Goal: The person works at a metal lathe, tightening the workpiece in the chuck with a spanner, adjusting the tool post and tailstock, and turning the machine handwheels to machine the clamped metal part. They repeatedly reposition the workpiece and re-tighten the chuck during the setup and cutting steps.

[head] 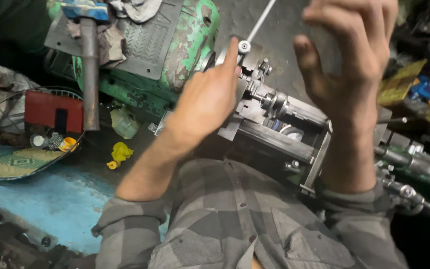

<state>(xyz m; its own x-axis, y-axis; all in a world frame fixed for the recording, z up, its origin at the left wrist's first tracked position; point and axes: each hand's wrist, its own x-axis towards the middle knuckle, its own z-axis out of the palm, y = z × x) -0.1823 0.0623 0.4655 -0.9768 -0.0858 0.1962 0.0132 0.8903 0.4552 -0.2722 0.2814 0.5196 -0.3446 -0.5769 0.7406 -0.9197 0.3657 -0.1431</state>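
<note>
One red box [53, 110] in a wire basket [36, 164]. One hammer [90, 60] lying on the green lathe headstock [185, 45]. One yellow rag [120, 152] below. Left hand [205, 102]: loosely curled, forefinger touching the round knob [244, 47] atop the steel tool post [269, 102]. Right hand [349, 65]: open, fingers spread, holding nothing, above the carriage [294, 139].

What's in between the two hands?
Between the left hand and right hand sits the grey metal tool block of the lathe, seen in the head view.
</note>
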